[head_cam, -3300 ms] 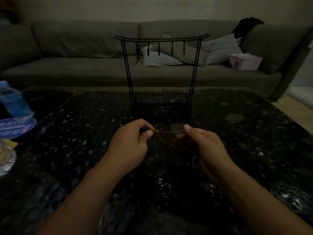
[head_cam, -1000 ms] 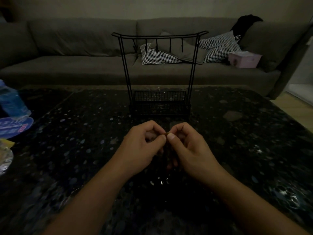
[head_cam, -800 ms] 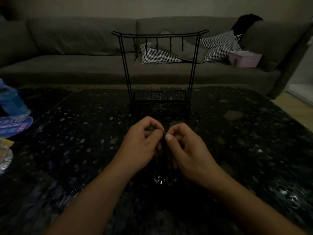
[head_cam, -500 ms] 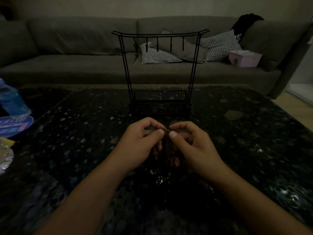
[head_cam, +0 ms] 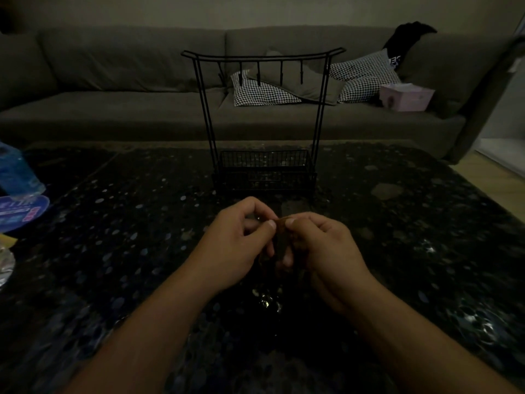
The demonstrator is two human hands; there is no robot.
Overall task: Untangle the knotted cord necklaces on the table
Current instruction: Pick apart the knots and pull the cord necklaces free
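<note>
Both hands together over the middle of the desk (head_cam: 119,251), thumbs nearly touching. My left hand (head_cam: 235,245) and right hand (head_cam: 326,248) each pinch the cord necklaces (head_cam: 281,226) between thumb and curled fingers; the brown cord shows only as a short bit between the thumb tips, with a dark bunch hanging below between the palms. Too dim to tell the knot or how many strands.

Around:
- Black wire jewelry stand (head_cam: 264,115) straight ahead, just beyond the hands, upright, hooks along the top bar, mesh basket at its base. Closest thing to the hands on the far side.
- Blue water bottle (head_cam: 14,169) at the left desk edge, with a blue round pack (head_cam: 20,214) in front of it and something foil-like (head_cam: 4,265) nearer me, partly cut off.
- Grey sofa (head_cam: 127,89) behind the desk, with checkered cushions (head_cam: 363,75), a pink tissue box (head_cam: 406,96) and a black garment (head_cam: 406,38) on the right backrest.

Desk surface is dark, speckled, glossy; the hanging cord blends into it.
</note>
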